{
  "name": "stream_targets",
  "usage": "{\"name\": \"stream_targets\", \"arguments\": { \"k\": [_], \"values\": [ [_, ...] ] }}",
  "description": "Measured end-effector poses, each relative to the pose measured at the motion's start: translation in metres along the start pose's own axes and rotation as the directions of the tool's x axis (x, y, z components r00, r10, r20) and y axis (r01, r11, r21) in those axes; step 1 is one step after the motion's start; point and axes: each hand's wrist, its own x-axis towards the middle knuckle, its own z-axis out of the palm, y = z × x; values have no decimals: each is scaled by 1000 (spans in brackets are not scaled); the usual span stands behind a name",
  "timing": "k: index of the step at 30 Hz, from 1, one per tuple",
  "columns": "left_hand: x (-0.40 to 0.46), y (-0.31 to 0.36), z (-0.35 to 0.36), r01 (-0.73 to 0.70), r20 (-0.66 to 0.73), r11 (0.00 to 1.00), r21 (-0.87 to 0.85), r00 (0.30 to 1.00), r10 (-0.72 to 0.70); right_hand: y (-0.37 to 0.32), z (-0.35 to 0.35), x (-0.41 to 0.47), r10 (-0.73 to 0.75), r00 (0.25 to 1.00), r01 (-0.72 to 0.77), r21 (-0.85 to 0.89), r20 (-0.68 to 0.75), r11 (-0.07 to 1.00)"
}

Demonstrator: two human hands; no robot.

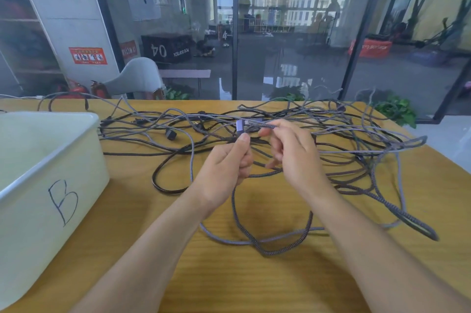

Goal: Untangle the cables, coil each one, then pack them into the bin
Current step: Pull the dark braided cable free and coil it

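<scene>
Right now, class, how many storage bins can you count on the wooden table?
1: a white plastic bin marked B at the table's left edge, beside the tangled grey and black cables. More bins may lie out of view.

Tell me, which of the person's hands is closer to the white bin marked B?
Left. The left hand grips a braided cable over the middle of the table, with bare wood between it and the bin. The right hand pinches the same cable farther from the bin.
</scene>
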Motion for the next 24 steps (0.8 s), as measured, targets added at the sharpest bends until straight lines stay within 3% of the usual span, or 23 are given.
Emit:
{"name": "stream_targets", "arguments": {
  "k": [7,9,13,16,20,24],
  "values": [
    [2,-9,6,-49,-99,998,46,994,54,-6,4,-13,-157,983,175,-223,96,959],
    [2,-9,6,-58,-127,998,32,990,61,-8,7,-15,-161,981,179,-188,106,966],
    [1,-7,4,-75,-176,996,40,981,81,-17,7,-16,-6,990,-4,69,141,998],
    [0,-6,4,-93,-163,996,-2,982,92,-17,7,-16,8,972,-27,78,235,997],
    [2,-13,3,-120,-115,991,54,985,126,-12,7,-17,-134,955,163,-89,264,983],
    [3,-18,5,-115,-112,993,38,987,118,-11,8,-20,-198,949,249,-199,245,948]
  ]
}}
